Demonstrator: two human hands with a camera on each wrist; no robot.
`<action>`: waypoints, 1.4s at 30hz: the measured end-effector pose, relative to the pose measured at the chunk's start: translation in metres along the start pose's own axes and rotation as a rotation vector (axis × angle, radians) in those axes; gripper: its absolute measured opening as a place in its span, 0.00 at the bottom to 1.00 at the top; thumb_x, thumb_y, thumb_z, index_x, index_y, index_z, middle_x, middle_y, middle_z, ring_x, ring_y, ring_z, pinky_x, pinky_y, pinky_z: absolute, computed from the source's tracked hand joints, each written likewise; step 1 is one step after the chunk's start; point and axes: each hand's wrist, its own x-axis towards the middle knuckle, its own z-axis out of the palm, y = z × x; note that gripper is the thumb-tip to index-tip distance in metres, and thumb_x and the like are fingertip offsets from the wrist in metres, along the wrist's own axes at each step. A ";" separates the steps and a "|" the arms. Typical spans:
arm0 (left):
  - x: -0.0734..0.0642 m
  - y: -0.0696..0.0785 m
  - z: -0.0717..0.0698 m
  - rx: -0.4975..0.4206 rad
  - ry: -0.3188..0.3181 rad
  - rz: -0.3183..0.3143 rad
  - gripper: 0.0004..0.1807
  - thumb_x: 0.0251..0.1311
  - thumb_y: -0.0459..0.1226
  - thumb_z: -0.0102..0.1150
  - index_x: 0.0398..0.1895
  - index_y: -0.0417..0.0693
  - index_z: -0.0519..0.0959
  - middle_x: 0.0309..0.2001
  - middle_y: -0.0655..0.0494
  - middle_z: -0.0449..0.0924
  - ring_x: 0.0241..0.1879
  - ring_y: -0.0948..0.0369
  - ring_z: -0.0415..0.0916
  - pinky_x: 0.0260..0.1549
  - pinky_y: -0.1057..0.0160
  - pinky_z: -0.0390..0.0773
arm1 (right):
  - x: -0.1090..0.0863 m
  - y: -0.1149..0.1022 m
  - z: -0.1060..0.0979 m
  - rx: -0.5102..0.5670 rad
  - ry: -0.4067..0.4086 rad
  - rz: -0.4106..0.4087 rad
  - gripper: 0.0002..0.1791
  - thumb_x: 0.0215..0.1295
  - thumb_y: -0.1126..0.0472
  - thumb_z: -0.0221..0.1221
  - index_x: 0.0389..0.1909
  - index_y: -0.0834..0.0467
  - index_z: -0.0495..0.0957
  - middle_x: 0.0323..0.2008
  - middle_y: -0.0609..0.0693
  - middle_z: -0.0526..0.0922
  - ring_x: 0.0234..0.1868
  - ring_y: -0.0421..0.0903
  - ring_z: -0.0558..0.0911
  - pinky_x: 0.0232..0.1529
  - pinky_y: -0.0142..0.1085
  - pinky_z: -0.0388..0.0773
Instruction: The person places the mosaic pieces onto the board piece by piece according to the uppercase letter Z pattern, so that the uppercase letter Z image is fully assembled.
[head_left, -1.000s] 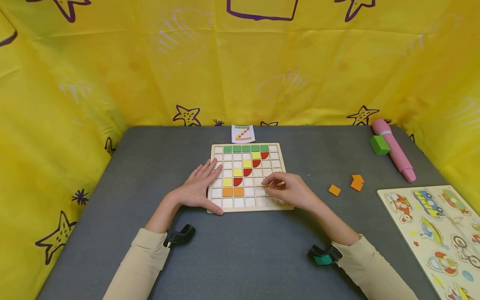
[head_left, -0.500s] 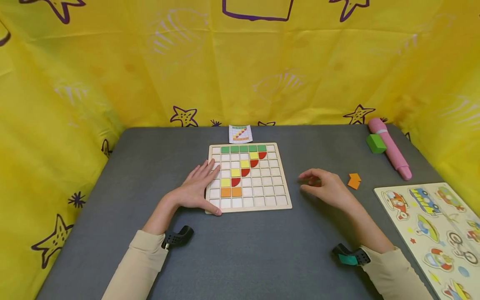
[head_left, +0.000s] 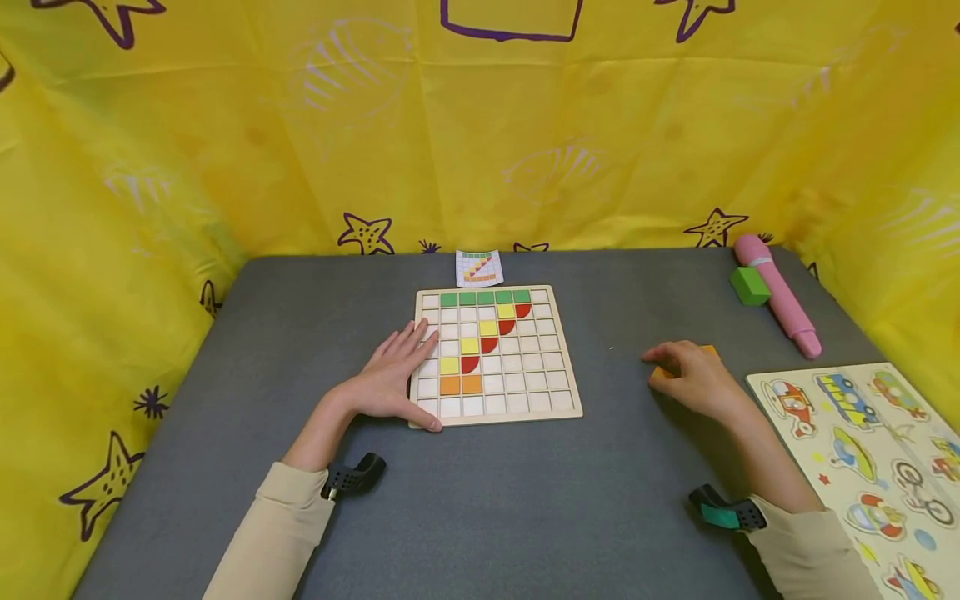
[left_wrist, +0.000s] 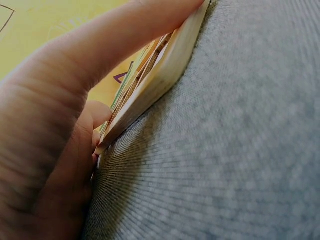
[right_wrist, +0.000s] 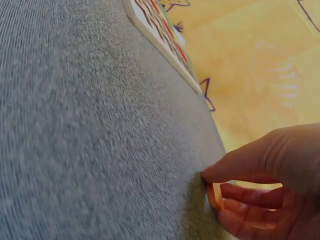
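My left hand (head_left: 388, 379) rests with spread fingers on the left side of a wooden grid board (head_left: 532, 400). Its thumb lies along the near corner of the board's rim (left_wrist: 165, 75). On the board are a row of green squares (head_left: 486, 297), a diagonal of yellow squares (head_left: 468, 346) beside red quarter-circles (head_left: 489, 345), and two orange squares (head_left: 450, 385). To the right of the board, low over the table, my right hand (head_left: 693, 379) pinches an orange square tile (right_wrist: 215, 196) between thumb and fingers. Part of another orange piece (head_left: 709, 350) shows behind that hand.
A small pattern card (head_left: 479, 268) stands behind the board. At the back right a green block (head_left: 750, 286) lies against a pink cylindrical stick (head_left: 780, 296). A wooden picture puzzle (head_left: 832, 467) lies at the right. A yellow cloth (head_left: 480, 150) hangs behind the grey table (head_left: 487, 500).
My right hand has moved right from over the board to the loose orange tiles and now pinches one. The left hand has stayed on the board. The view has shifted slightly.
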 end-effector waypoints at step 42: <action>0.000 -0.001 0.001 -0.022 0.002 -0.003 0.73 0.37 0.67 0.71 0.78 0.44 0.39 0.78 0.47 0.25 0.75 0.50 0.22 0.69 0.44 0.31 | 0.035 -0.043 0.042 0.215 -0.042 0.000 0.16 0.58 0.61 0.69 0.47 0.58 0.82 0.37 0.49 0.83 0.37 0.45 0.79 0.37 0.32 0.76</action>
